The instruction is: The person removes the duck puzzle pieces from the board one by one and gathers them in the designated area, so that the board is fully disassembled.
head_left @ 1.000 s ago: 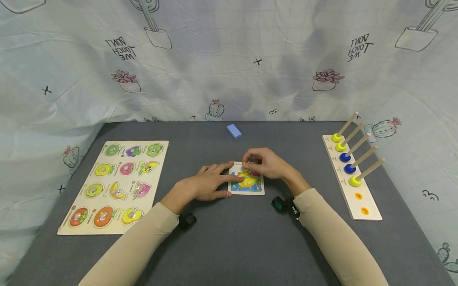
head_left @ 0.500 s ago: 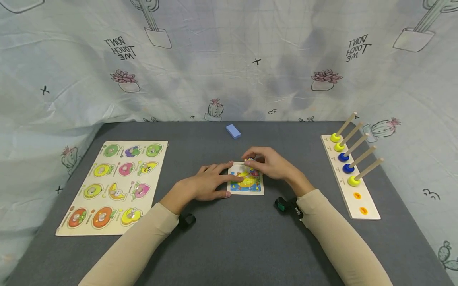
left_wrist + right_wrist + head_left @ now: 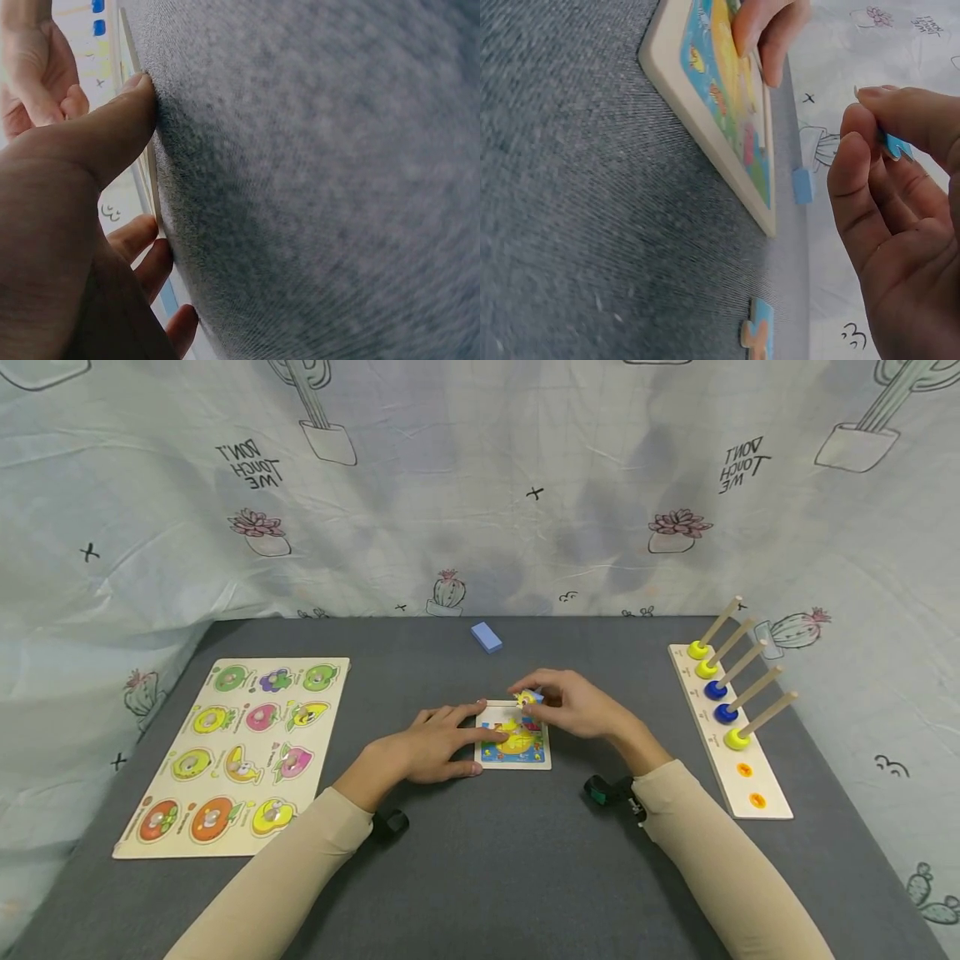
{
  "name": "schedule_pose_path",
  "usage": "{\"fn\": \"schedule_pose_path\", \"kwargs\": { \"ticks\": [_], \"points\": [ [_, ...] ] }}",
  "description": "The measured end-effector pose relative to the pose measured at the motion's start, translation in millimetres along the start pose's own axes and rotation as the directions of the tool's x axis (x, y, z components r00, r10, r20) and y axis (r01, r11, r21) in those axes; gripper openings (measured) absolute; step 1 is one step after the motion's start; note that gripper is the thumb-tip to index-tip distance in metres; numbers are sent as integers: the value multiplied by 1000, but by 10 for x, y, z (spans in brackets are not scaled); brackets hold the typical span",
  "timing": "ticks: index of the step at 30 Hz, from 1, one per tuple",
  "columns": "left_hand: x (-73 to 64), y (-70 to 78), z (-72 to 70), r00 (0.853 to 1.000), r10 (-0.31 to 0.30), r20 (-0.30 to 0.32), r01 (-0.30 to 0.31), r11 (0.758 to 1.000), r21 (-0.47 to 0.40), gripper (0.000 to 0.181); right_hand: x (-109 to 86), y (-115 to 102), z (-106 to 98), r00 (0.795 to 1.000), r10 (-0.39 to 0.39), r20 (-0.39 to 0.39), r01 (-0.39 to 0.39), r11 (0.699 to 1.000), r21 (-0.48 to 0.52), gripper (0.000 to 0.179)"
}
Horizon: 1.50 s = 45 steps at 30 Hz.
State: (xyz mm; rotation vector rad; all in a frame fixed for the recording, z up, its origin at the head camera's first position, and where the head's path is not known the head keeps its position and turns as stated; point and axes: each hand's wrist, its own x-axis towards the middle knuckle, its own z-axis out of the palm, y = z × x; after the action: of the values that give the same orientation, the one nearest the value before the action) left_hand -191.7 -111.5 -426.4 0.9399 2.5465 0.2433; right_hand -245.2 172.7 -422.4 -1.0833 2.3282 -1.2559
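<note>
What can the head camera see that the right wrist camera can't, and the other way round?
Only the head view shows the fruit board and the peg stand with yellow rings and blue rings.

Only the right wrist view shows a loose puzzle piece on the table.

Both show the left hand on the little puzzle, the right hand pinching another piece, and the blue block.

The left hand (image 3: 432, 747) and right hand (image 3: 575, 703) crowd the puzzle (image 3: 522, 747), free surface (image 3: 480, 877) lies between the sleeves (image 3: 281, 868), and pegs (image 3: 742, 665) obstruct the right.
</note>
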Motion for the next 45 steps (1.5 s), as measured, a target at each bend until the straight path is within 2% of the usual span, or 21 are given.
{"fn": "schedule_pose_path", "kwargs": {
  "ticks": [7, 20, 30, 35, 40, 45],
  "points": [
    [-2, -6, -6, 1000, 4, -1, -4, 1000, -4, 60, -58, -50, -58, 1000, 19, -20, -18, 999, 46, 34],
    [-28, 15, 10, 1000, 2, -5, -2, 1000, -15, 61, -197, -97, -215, 999, 48, -15, -48, 999, -9, 32],
    [-13, 2, 3, 1000, 5, -2, -5, 1000, -2, 60, -270, -115, -306, 996, 83, -40, -82, 996, 20, 33],
    [-10, 11, -1, 1000, 11, -8, -11, 1000, -1, 61, -317, -88, -356, 997, 65, -43, -64, 998, 24, 34],
    [-14, 16, 0, 1000, 16, -14, -16, 1000, -6, 60, -389, -64, -422, 995, 59, -81, -60, 998, -16, 36],
    [-21, 23, -1, 999, 25, -31, -26, 999, -22, 59, -465, -18, -493, 995, 44, -90, -45, 999, -3, 30]
  ]
}}
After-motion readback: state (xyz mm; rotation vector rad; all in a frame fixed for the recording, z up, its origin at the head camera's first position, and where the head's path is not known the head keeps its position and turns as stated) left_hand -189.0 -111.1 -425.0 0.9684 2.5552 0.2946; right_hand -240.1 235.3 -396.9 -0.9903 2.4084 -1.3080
